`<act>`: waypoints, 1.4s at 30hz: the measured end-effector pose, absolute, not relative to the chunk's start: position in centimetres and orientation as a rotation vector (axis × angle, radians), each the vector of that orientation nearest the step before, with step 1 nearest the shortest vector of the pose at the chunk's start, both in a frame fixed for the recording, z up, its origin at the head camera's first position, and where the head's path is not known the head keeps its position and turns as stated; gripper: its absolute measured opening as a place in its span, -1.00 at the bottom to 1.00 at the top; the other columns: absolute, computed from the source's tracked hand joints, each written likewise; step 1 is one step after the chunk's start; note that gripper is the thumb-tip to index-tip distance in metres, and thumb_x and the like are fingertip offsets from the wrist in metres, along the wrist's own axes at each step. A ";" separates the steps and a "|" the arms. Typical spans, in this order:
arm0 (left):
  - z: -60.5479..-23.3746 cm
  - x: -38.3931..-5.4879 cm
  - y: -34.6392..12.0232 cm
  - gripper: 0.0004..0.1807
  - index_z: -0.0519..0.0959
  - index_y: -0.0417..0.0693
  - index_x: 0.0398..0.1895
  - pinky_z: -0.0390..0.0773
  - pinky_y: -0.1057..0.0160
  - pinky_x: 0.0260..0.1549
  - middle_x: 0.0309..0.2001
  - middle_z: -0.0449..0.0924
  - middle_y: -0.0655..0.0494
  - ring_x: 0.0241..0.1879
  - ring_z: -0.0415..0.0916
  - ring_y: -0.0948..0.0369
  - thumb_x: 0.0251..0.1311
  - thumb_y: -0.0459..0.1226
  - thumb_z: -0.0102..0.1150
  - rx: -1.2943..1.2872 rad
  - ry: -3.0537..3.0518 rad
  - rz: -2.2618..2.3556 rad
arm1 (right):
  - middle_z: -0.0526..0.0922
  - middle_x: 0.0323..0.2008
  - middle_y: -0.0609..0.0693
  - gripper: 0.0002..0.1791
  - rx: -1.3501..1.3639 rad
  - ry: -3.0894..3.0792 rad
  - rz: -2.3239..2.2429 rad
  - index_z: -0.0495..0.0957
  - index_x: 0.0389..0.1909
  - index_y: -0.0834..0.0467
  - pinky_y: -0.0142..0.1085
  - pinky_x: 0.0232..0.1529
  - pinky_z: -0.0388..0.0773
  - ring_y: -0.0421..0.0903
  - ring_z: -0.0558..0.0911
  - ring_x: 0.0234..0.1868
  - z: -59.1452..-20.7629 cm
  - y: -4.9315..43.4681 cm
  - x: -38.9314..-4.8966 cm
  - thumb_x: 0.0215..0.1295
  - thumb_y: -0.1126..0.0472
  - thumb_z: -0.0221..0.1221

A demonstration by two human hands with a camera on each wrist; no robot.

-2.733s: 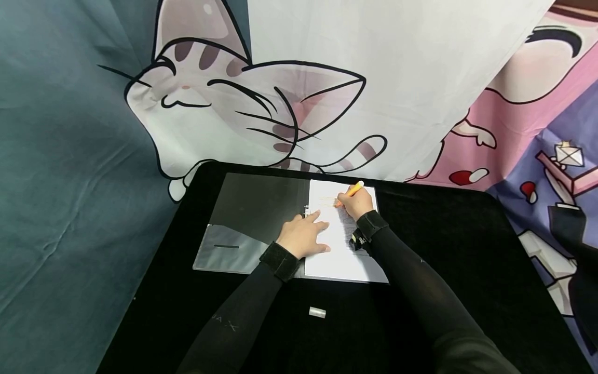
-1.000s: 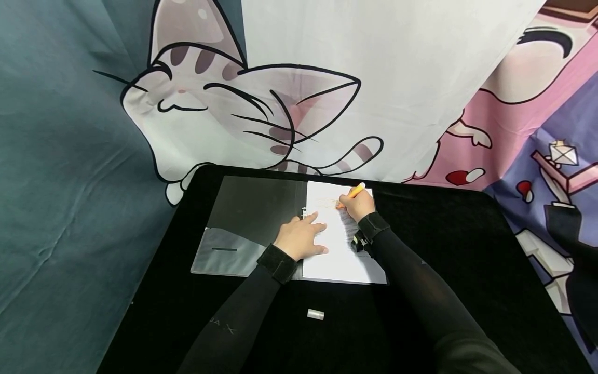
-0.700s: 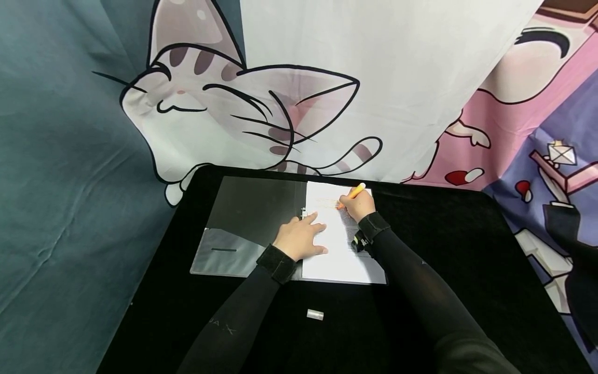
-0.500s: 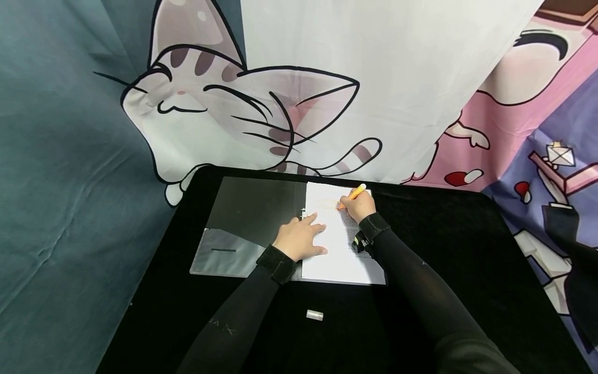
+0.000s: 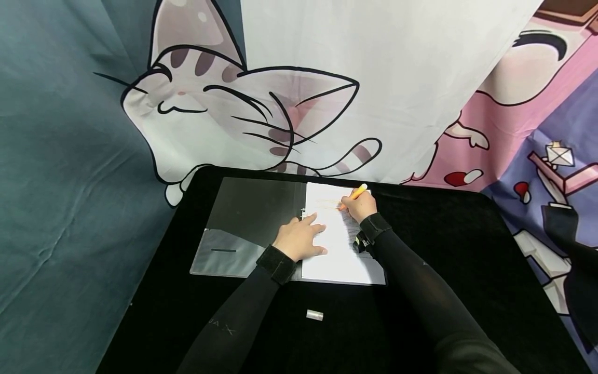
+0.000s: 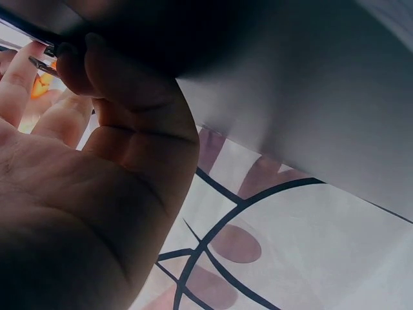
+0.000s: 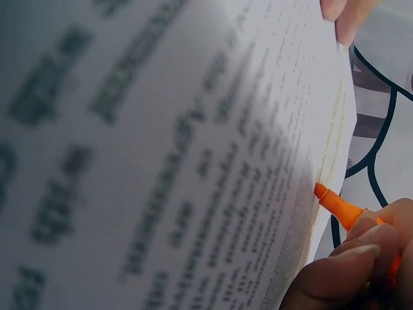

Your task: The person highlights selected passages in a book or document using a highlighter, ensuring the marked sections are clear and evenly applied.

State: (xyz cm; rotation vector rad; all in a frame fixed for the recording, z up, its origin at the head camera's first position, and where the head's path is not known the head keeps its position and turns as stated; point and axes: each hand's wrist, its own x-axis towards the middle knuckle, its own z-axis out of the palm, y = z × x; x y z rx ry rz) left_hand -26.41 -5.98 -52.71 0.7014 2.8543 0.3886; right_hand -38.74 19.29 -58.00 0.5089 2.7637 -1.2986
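Observation:
My right hand pinches an orange highlighter with a pale end. In the right wrist view the tip of the highlighter is right at the printed page, by some thin yellow-orange lines. My left hand lies spread over the left edge of the white paper stack, fingers apart, by the metal clip. The stack sits on the right side of an opened dark folder. In the left wrist view the left hand fills much of the frame, with the folder's grey sheet above it.
A small silvery cylinder lies on the black-covered table in front of the folder. The folder's left cover carries a clear pocket. A cartoon cat backdrop hangs directly behind the table.
My right hand and the highlighter have shifted slightly right across the page, along a line of text. The left hand stays put on the paper. The head view has tilted a little.

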 end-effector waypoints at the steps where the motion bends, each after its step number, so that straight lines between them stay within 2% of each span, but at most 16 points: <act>1: -52.7 -26.4 -6.0 -0.24 0.62 0.35 0.60 0.77 -0.26 0.20 0.79 0.34 0.08 0.38 0.63 -0.14 0.39 0.26 0.51 0.704 2.853 0.391 | 0.58 -0.62 -0.06 -0.74 0.494 2.768 -1.299 0.54 -0.44 0.02 -0.25 -0.57 0.51 -0.08 0.58 -0.58 -58.3 19.6 -38.9 0.43 0.07 0.34; 8: -52.7 -26.3 -5.9 -0.28 0.61 0.38 0.61 0.78 -0.23 0.21 0.80 0.31 0.10 0.37 0.64 -0.13 0.45 0.25 0.46 0.711 2.845 0.376 | 0.62 -0.64 -0.04 -0.73 0.396 2.806 -1.325 0.60 -0.46 0.04 -0.21 -0.56 0.52 -0.02 0.59 -0.58 -60.3 21.0 -39.8 0.42 0.06 0.37; 15: -52.6 -26.3 -6.0 -0.28 0.61 0.37 0.61 0.77 -0.24 0.22 0.80 0.32 0.10 0.38 0.64 -0.14 0.45 0.24 0.46 0.702 2.841 0.384 | 0.64 -0.61 -0.03 -0.74 0.398 2.821 -1.313 0.61 -0.46 0.03 -0.21 -0.51 0.54 -0.01 0.60 -0.54 -60.3 21.1 -39.8 0.41 0.05 0.37; 19: -52.6 -26.3 -5.9 -0.28 0.61 0.36 0.61 0.77 -0.26 0.20 0.80 0.33 0.09 0.38 0.64 -0.14 0.45 0.24 0.46 0.705 2.849 0.387 | 0.60 -0.62 -0.06 -0.73 0.424 2.839 -1.294 0.56 -0.49 0.02 -0.23 -0.54 0.50 -0.05 0.57 -0.56 -59.3 20.7 -39.1 0.40 0.07 0.34; 26: -52.7 -26.3 -5.9 -0.28 0.60 0.39 0.61 0.78 -0.23 0.20 0.80 0.32 0.11 0.38 0.64 -0.14 0.45 0.25 0.46 0.708 2.846 0.381 | 0.53 -0.58 0.01 -0.77 0.494 2.785 -1.326 0.52 -0.43 0.13 -0.21 -0.45 0.46 -0.03 0.53 -0.52 -54.5 18.3 -35.9 0.43 0.19 0.29; 31: -52.6 -26.4 -5.9 -0.28 0.61 0.40 0.61 0.77 -0.25 0.23 0.80 0.33 0.11 0.41 0.63 -0.14 0.43 0.25 0.47 0.704 2.846 0.385 | 0.58 -0.61 -0.05 -0.76 0.436 2.832 -1.284 0.56 -0.46 0.06 -0.24 -0.53 0.48 -0.06 0.55 -0.56 -58.1 20.3 -38.3 0.41 0.12 0.32; 37: -52.6 -26.5 -6.0 -0.27 0.61 0.38 0.61 0.76 -0.26 0.25 0.80 0.32 0.11 0.40 0.63 -0.14 0.43 0.24 0.48 0.699 2.836 0.395 | 0.54 -0.63 -0.07 -0.69 0.344 2.891 -1.285 0.49 -0.53 0.01 -0.23 -0.54 0.48 -0.06 0.53 -0.59 -58.6 20.8 -38.3 0.39 0.08 0.32; 42: -52.7 -26.5 -6.0 -0.27 0.61 0.38 0.61 0.76 -0.28 0.24 0.80 0.32 0.11 0.40 0.64 -0.14 0.43 0.25 0.48 0.696 2.836 0.391 | 0.56 -0.62 -0.06 -0.70 0.313 2.906 -1.259 0.55 -0.52 0.01 -0.18 -0.52 0.50 0.00 0.55 -0.57 -60.3 22.0 -39.6 0.39 0.03 0.33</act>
